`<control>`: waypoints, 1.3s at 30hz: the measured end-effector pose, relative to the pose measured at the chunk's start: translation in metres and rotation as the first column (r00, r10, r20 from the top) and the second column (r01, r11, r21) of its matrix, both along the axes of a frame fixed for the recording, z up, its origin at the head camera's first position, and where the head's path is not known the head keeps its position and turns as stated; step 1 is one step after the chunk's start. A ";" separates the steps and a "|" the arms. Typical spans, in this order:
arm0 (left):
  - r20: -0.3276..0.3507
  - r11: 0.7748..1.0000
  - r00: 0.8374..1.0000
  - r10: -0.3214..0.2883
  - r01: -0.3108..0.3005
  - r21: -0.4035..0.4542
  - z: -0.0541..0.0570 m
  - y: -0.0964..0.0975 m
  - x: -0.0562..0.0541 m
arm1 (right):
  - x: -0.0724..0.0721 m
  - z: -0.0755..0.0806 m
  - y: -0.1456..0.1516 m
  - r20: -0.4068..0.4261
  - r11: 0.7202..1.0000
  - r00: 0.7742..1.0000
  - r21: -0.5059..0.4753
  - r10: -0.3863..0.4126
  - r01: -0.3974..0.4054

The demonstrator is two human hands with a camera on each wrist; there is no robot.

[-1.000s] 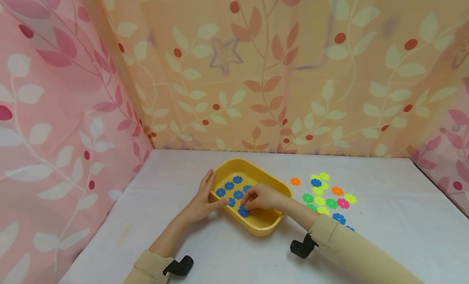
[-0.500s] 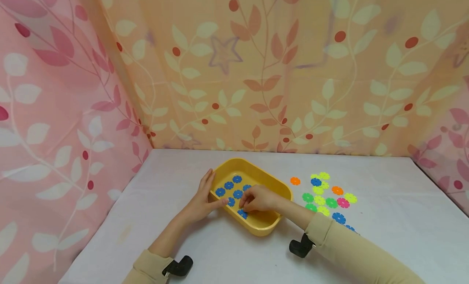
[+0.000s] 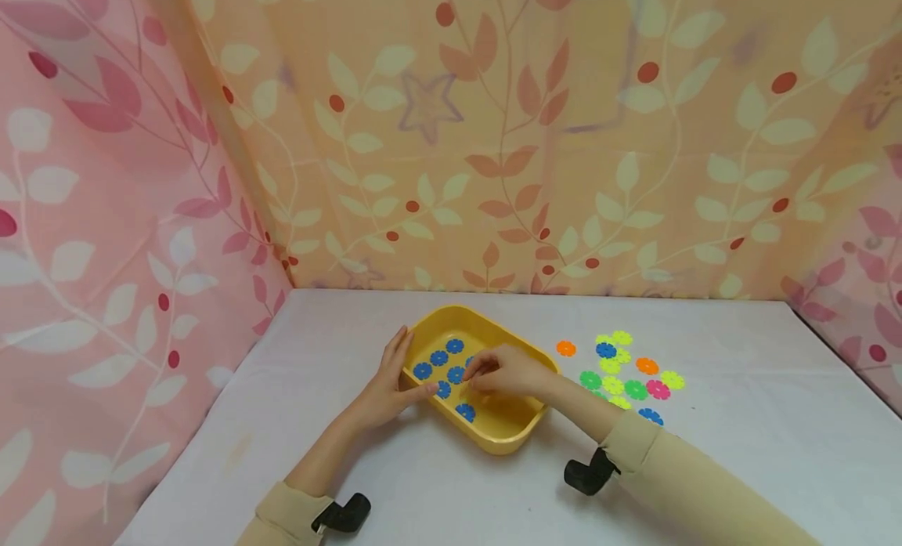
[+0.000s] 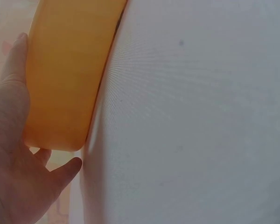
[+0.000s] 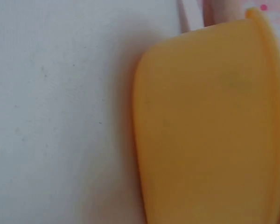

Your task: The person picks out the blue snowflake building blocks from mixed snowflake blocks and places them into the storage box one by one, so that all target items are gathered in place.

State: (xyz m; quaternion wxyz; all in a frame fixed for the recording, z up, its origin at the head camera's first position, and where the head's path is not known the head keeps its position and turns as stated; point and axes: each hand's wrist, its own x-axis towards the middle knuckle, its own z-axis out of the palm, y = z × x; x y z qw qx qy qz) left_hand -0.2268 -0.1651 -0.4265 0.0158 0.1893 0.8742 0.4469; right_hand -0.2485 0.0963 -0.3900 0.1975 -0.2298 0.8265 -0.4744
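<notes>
A yellow tray (image 3: 502,438) stands slanted on the white-covered table, with several blue notched plastic discs (image 3: 423,370) lying flat inside, mostly towards its left end. My left hand (image 3: 384,389) rests against the tray's left corner, thumb over the near rim and fingers spread along the outer end wall. Inside the tray hovers my right hand (image 3: 509,374), fingers loosely bent, with no disc visible in them. Its fingertips are close to a blue disc (image 3: 456,374), and it partly hides another. Nearer the front wall lies one more disc (image 3: 465,412). The right wrist view shows only the tray's outer wall (image 5: 205,121).
Right of the tray lies a loose spread of notched discs: green (image 3: 590,380), yellow (image 3: 672,380), orange (image 3: 647,366), pink (image 3: 658,389) and blue (image 3: 651,416). Patterned cloth (image 3: 493,139) closes off the back and sides of the table (image 3: 310,334).
My right hand has let go of a blue disc near the tray's front wall and moved slightly up and right. That disc now lies flat. My left hand stays put.
</notes>
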 end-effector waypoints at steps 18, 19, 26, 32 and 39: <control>-0.005 1.000 1.000 0.002 -0.002 -0.007 -0.001 0.000 0.000 | 0.044 0.027 0.113 0.185 0.878 0.918 -0.276 -0.350 0.390; -0.001 1.000 1.000 -0.001 0.001 -0.001 0.005 0.002 0.004 | 0.047 0.026 0.120 0.190 0.874 0.913 -0.273 -0.361 0.402; -0.014 1.000 1.000 -0.004 0.003 -0.013 0.002 0.001 0.001 | 0.063 0.017 0.157 0.175 0.878 0.892 -0.176 -0.417 0.445; -0.007 1.000 1.000 0.000 0.000 -0.002 0.003 0.001 0.002 | 0.073 0.004 0.182 0.204 0.878 0.885 -0.160 -0.418 0.451; -0.008 1.000 1.000 -0.004 0.004 -0.008 0.001 0.001 0.001 | 0.079 -0.009 0.201 0.142 0.901 0.894 -0.027 -0.426 0.434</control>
